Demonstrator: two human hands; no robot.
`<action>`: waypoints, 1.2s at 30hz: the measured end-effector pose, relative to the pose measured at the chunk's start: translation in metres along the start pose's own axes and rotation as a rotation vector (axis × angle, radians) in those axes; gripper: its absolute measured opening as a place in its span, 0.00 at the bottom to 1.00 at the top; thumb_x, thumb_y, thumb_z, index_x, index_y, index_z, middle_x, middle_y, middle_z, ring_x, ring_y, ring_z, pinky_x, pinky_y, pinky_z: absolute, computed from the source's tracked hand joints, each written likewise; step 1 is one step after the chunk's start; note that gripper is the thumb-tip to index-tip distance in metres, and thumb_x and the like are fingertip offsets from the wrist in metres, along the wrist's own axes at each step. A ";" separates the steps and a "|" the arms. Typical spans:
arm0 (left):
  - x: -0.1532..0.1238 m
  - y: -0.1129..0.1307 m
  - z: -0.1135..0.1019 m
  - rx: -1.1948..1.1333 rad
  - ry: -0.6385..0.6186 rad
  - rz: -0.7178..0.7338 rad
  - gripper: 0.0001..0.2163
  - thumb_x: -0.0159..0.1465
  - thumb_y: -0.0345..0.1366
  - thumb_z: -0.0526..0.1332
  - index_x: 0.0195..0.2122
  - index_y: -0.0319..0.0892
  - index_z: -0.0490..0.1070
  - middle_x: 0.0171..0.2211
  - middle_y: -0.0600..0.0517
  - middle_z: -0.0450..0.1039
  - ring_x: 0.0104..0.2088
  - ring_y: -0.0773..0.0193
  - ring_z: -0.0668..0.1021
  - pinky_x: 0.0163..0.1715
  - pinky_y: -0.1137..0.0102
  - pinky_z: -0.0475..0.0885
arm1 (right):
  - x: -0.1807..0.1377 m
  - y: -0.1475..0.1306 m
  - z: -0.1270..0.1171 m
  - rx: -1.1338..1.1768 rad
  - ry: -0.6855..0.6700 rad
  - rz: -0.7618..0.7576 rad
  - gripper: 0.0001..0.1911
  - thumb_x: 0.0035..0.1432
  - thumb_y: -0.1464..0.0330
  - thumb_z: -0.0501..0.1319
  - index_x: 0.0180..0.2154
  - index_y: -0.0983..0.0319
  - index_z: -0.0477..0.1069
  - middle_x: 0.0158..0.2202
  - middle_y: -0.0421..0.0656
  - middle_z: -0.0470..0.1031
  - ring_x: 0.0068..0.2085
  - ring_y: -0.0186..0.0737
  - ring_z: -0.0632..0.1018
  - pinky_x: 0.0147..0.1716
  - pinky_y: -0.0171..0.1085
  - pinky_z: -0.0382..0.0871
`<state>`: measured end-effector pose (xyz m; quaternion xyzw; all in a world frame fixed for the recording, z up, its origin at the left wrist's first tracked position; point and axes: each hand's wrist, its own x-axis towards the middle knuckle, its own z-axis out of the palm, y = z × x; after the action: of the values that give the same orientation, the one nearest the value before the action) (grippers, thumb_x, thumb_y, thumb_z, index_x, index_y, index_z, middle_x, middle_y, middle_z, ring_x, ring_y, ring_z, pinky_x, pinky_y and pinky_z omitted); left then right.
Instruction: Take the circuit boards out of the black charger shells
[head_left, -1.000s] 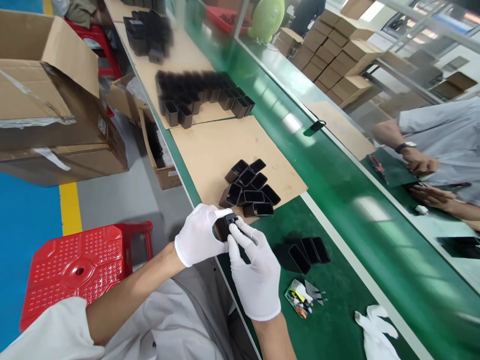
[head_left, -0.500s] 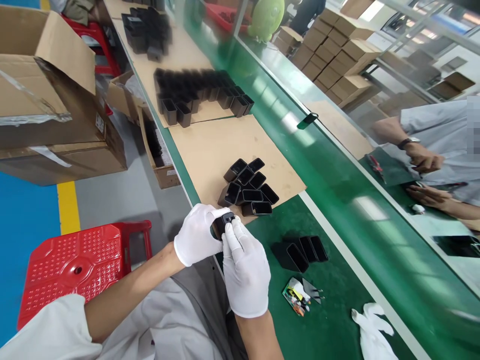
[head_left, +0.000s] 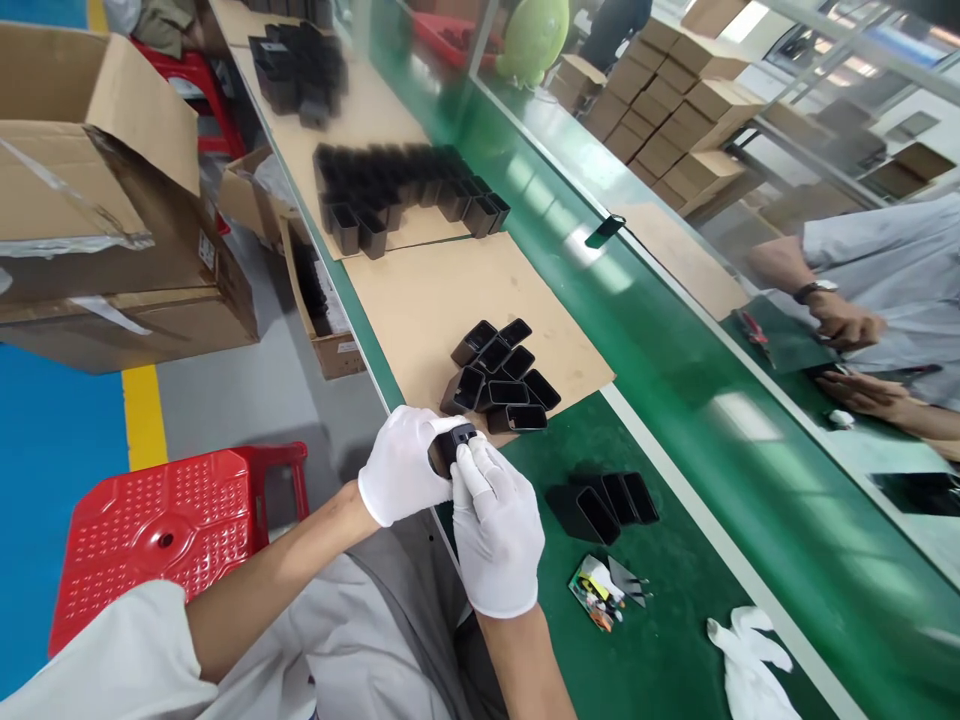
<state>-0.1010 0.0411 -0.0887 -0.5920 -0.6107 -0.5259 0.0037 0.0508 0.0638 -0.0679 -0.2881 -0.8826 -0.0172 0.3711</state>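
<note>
Both my hands wear white gloves and meet at the near edge of the green bench. My left hand (head_left: pixel 401 465) is wrapped around a small black plastic housing (head_left: pixel 448 447). My right hand (head_left: pixel 495 525) presses its fingertips onto the top of that same housing. Just beyond them, a cluster of several open black housings (head_left: pixel 499 378) lies on a brown cardboard sheet (head_left: pixel 442 290). To the right, three more black housings (head_left: pixel 604 500) stand in a row on the green mat, with a small circuit board with coloured parts (head_left: pixel 598 597) in front of them.
A green conveyor belt (head_left: pixel 675 340) runs diagonally past the bench. Another person's hands (head_left: pixel 847 345) work across it at the right. Rows of black housings (head_left: pixel 405 195) sit farther up. A spare white glove (head_left: pixel 750 660), a red stool (head_left: pixel 172 525) and open cartons (head_left: pixel 97 190) are nearby.
My right hand has drawn closer over the housing, its fingers now bunched on top. A small black part on the conveyor has travelled farther away. My left hand has stayed put.
</note>
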 end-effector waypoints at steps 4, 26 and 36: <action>0.004 0.011 -0.004 0.003 0.032 -0.006 0.13 0.64 0.34 0.65 0.49 0.44 0.79 0.34 0.49 0.83 0.35 0.56 0.84 0.42 0.60 0.80 | 0.002 -0.002 -0.010 0.007 0.035 -0.015 0.36 0.70 0.78 0.67 0.74 0.56 0.64 0.56 0.53 0.86 0.58 0.56 0.87 0.52 0.53 0.89; -0.008 -0.001 0.007 0.030 -0.048 -0.045 0.23 0.58 0.39 0.74 0.55 0.47 0.78 0.43 0.48 0.88 0.40 0.52 0.88 0.45 0.57 0.82 | 0.011 -0.003 -0.018 0.301 0.030 0.356 0.10 0.69 0.74 0.67 0.48 0.57 0.84 0.52 0.48 0.88 0.52 0.45 0.89 0.54 0.45 0.87; 0.001 -0.003 0.000 -0.020 0.015 0.135 0.16 0.60 0.31 0.68 0.50 0.45 0.78 0.43 0.48 0.89 0.36 0.58 0.88 0.39 0.63 0.83 | 0.003 0.009 -0.014 0.207 0.041 0.108 0.21 0.69 0.77 0.68 0.60 0.55 0.80 0.58 0.50 0.86 0.55 0.48 0.89 0.55 0.44 0.87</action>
<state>-0.1037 0.0431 -0.0899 -0.6278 -0.5640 -0.5351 0.0381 0.0630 0.0698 -0.0573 -0.2949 -0.8551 0.0879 0.4173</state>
